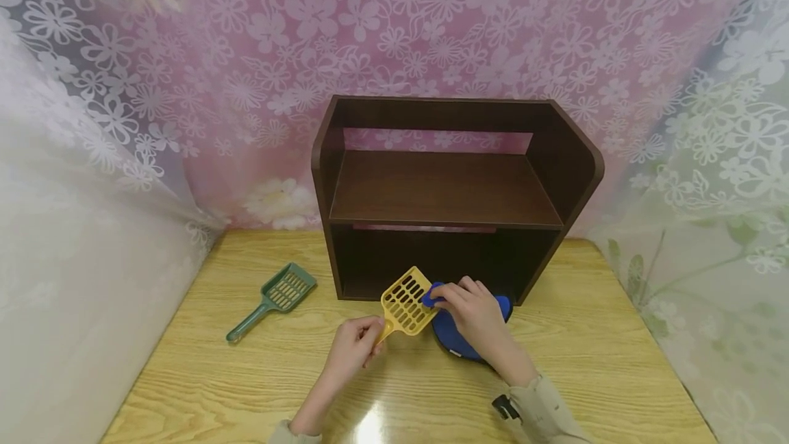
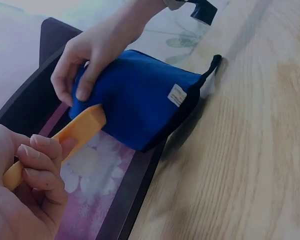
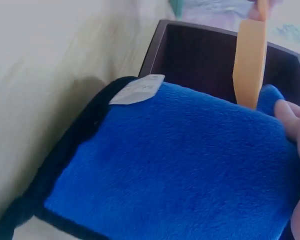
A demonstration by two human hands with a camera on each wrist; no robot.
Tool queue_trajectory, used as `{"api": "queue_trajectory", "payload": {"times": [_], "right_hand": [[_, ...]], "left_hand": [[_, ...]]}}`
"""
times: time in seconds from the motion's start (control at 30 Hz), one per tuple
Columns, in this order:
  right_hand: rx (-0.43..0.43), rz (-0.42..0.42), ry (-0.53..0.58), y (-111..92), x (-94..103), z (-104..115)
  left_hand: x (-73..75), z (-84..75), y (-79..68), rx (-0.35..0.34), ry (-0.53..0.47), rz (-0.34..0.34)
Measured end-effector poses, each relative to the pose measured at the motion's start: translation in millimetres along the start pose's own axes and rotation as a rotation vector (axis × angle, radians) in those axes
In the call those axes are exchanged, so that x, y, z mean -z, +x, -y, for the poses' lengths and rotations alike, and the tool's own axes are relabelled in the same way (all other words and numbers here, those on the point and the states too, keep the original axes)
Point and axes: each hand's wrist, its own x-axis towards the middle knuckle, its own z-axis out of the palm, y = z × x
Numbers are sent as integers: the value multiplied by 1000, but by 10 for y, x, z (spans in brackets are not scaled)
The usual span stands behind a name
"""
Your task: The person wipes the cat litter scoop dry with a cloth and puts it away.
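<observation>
In the head view my left hand [image 1: 353, 347] grips the handle of a yellow slotted litter scoop [image 1: 411, 321], whose slotted head is raised over the table's middle. My right hand [image 1: 474, 314] pinches a blue cloth [image 1: 459, 342] with dark edging, a corner of it lying against the scoop's right edge. The rest of the cloth hangs below that hand, a white label [image 3: 137, 90] on its border. From the left wrist, the scoop [image 2: 82, 131] appears edge-on, its end overlapping the cloth [image 2: 140, 100]. Fingers of the right hand curl over the cloth's upper part.
A green slotted scoop [image 1: 288, 288] lies on the wooden table [image 1: 203, 375] at the left. Behind the hands stands a dark brown two-level shelf [image 1: 444, 187]. Floral curtains [image 1: 259, 88] enclose the back and sides.
</observation>
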Motion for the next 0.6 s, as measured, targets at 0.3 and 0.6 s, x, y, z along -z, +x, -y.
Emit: {"api": "queue_trajectory", "payload": {"times": [0.3, 0.6], "right_hand": [[-367, -258, 257, 4, 58, -43], [-729, -371, 612, -17, -18, -42]], "left_hand": [[-28, -3, 40, 16, -75, -19], [-86, -13, 59, 38, -160, -9]]}}
